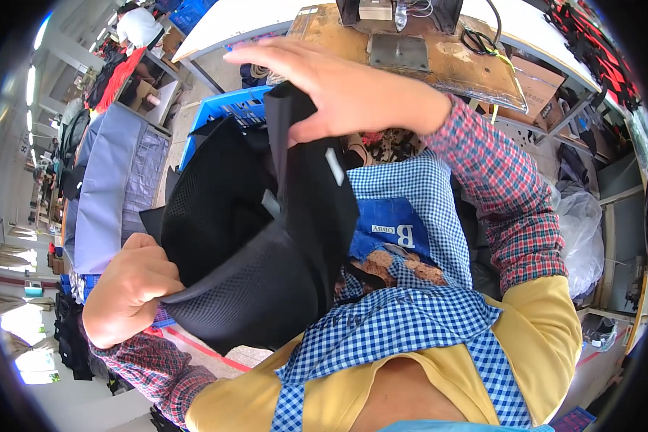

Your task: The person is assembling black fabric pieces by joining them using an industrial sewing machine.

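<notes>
A black sewn fabric piece (252, 277) with mesh panels and small pale tabs is held up in front of me, curved open like an unfinished bag. My left hand (133, 288) is closed on its lower left edge, the fingers curled around the rim. At the top of the piece is my right hand (331, 86), its fingers stretched out to the left and apart from the thumb. That thumb touches the upright black strip at the upper edge. The folds hide most of the inside of the piece.
Behind the piece stands a blue plastic crate (230, 108) with dark items. A worn wooden machine table (453, 68) with a metal plate and black scissors (479, 42) lies ahead. Grey-lavender fabric (111, 191) is stacked at left; clear plastic bags (579, 230) hang at right.
</notes>
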`<act>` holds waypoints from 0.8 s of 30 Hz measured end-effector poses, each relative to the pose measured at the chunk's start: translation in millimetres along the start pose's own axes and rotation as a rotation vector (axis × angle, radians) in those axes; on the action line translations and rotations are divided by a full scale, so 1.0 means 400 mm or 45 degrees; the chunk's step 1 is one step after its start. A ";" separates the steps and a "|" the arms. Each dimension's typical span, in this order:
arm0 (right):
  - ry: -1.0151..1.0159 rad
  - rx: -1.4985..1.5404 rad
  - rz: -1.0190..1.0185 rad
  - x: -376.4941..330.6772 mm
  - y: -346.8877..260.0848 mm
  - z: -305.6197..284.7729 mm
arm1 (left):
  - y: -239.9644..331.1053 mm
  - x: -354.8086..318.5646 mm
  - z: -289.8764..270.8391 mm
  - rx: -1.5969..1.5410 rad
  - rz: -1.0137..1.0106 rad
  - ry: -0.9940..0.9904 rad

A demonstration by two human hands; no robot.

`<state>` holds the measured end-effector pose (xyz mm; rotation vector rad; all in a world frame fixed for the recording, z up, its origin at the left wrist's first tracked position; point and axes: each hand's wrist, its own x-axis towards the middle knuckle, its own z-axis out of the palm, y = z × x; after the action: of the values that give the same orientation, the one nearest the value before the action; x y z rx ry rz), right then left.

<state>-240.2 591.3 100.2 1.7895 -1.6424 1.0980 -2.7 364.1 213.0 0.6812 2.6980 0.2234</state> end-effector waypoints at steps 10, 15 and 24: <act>0.000 0.542 0.713 -0.119 0.045 -0.003 | -0.252 0.162 0.042 -0.337 -0.216 0.580; 0.170 0.559 0.887 -0.135 0.026 -0.009 | -0.109 0.435 0.092 -0.801 0.083 0.629; 0.803 0.996 1.182 -0.255 0.095 0.028 | -0.181 0.696 0.050 -1.045 0.083 0.591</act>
<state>-270.7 636.4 5.1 0.7056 -1.7221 2.6549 -255.6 437.3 95.9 0.4838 2.6051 1.5542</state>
